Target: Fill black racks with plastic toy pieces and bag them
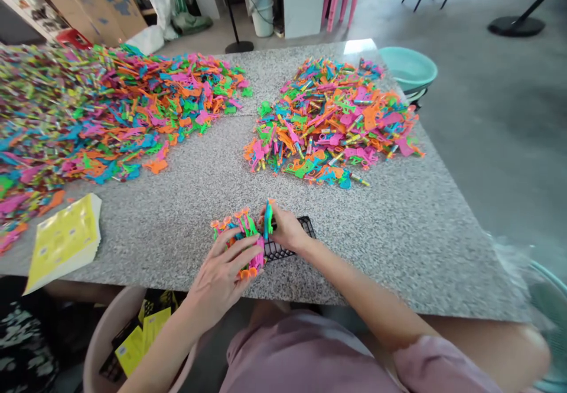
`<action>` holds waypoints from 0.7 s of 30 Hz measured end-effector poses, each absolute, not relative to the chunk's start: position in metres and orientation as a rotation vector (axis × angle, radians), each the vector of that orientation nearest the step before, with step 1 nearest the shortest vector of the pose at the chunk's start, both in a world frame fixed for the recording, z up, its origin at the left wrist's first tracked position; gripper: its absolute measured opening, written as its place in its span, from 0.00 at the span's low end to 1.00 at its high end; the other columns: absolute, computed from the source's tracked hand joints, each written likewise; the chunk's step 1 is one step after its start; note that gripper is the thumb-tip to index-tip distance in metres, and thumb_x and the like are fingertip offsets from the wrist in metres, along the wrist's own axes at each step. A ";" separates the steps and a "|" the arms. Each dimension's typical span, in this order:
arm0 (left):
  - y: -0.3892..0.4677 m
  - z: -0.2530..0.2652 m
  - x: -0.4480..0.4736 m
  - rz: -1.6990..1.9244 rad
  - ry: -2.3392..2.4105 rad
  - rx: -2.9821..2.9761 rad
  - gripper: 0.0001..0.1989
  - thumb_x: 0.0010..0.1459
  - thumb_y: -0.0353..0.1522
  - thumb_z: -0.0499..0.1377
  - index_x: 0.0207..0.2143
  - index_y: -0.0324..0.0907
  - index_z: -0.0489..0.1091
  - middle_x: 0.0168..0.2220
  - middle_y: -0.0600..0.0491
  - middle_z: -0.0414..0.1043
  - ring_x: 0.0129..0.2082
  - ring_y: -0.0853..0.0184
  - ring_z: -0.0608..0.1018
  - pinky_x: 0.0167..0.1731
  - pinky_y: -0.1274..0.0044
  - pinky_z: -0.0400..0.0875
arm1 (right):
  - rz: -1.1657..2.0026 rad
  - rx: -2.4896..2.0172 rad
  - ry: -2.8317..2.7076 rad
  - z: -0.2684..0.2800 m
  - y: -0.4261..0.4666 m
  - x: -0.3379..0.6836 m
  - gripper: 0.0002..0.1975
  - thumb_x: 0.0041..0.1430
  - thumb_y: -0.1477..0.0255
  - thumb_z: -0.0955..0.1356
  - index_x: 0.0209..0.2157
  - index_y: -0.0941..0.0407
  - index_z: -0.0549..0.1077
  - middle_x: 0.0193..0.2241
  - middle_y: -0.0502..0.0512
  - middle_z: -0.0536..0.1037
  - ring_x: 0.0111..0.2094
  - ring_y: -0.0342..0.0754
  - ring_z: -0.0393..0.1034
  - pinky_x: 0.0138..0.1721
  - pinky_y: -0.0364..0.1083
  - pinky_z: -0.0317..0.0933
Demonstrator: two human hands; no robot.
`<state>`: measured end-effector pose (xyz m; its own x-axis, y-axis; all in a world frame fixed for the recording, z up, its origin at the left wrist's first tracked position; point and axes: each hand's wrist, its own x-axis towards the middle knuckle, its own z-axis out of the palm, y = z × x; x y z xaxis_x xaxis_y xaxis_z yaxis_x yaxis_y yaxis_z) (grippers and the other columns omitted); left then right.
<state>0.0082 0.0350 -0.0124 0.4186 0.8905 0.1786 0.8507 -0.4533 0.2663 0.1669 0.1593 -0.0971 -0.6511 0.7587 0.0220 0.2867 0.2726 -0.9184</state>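
Near the table's front edge lies a black plastic lattice basket point(281, 250). Its left part is covered by a tight row of colourful small plastic toy pistols point(244, 223), with orange round ends sticking out at both sides. My left hand point(217, 272) is laid over this row, its fingers curved down on the toys and holding them together. Just right of the row, my right hand point(287, 229) pinches green and blue toy pistols point(268, 220) upright above the basket. Whether that is one piece or two is hard to tell.
Beyond the basket lies a heap of toy pistols point(332, 121); a larger pile point(133, 109) spreads over the left. A stack of yellow cards point(66, 236) sits at the front left edge. Below is a pink tub point(95, 351) with yellow cards. A teal basin point(410, 68) stands beyond the right edge.
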 end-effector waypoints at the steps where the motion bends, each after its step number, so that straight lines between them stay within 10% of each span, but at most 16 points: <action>1: 0.035 -0.012 0.009 0.446 1.558 2.525 0.18 0.61 0.28 0.59 0.54 0.44 0.67 0.55 0.51 0.70 0.59 0.54 0.61 0.57 0.62 0.64 | 1.302 -0.933 -2.172 -0.096 0.161 0.165 0.20 0.50 0.83 0.67 0.45 0.57 0.66 0.33 0.51 0.77 0.34 0.47 0.74 0.38 0.43 0.65; 7: 0.036 -0.007 0.013 0.496 1.572 2.513 0.15 0.64 0.31 0.56 0.53 0.44 0.69 0.54 0.50 0.71 0.58 0.55 0.62 0.57 0.62 0.63 | 0.960 -0.905 -2.675 -0.074 0.163 0.164 0.27 0.54 0.83 0.65 0.56 0.63 0.60 0.35 0.60 0.78 0.37 0.52 0.75 0.36 0.46 0.65; 16: 0.039 -0.010 0.011 0.493 1.597 2.635 0.14 0.64 0.33 0.55 0.52 0.44 0.70 0.52 0.51 0.74 0.58 0.54 0.64 0.55 0.62 0.64 | 0.855 -0.837 -2.764 -0.079 0.170 0.158 0.17 0.54 0.79 0.68 0.47 0.59 0.68 0.34 0.56 0.79 0.36 0.50 0.74 0.36 0.43 0.63; 21: 0.042 -0.007 0.013 0.469 1.716 2.812 0.13 0.61 0.37 0.58 0.48 0.48 0.72 0.49 0.52 0.76 0.58 0.50 0.67 0.61 0.51 0.51 | 0.840 -0.899 -2.714 -0.079 0.159 0.148 0.17 0.56 0.80 0.66 0.49 0.60 0.68 0.36 0.59 0.79 0.37 0.51 0.75 0.37 0.45 0.65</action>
<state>0.0130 0.0422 -0.0065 0.4331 0.8380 0.3318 0.8902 -0.4553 -0.0121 0.1483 0.1587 -0.0792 -0.8062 0.5912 -0.0226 0.5006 0.6613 -0.5586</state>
